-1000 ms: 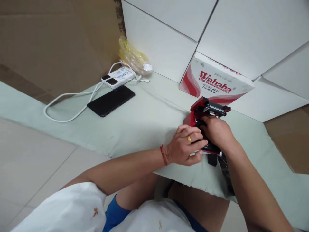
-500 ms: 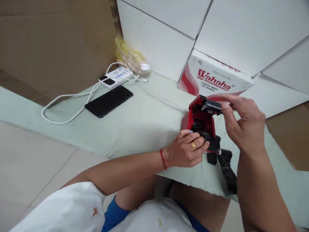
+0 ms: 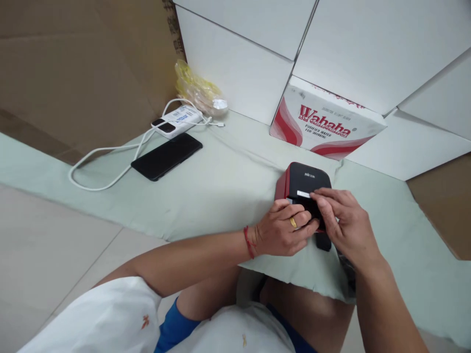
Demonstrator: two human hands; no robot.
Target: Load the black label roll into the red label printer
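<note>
- Evidently steadying something, the left hand (image 3: 285, 228), with a gold ring (image 3: 293, 222) on one finger, bends its fingers over the front of the red-sided, black-topped boxy device (image 3: 307, 179). Its thumb and whatever lies under the fingers are hidden, so I cannot tell how firm the grip is.
- The right hand (image 3: 344, 220) is half curled, fingertips touching the front edge of the device's top beside a small white label (image 3: 303, 194). Whether they pinch or merely rest there cannot be told.
- The device stands near the near edge of the pale green cloth-covered table (image 3: 217, 191), right of the lap, probably so both hands reach its front easily.
- A flat black tab (image 3: 324, 241) juts from beneath the device toward that edge; a glossy black strip (image 3: 346, 272) lies partly behind the right forearm.
- Behind, a red-and-white printed cardboard carton (image 3: 327, 122) leans upright at the far edge against large white panels (image 3: 235, 63), which seem to prop it.
- Toward the far left corner lie a black rectangular phone (image 3: 167, 157), a white power bank (image 3: 180, 120) with its looped white cable (image 3: 88, 187), and a crumpled clear-and-yellow plastic bag (image 3: 198, 90), apparently set aside from the hands.
</note>
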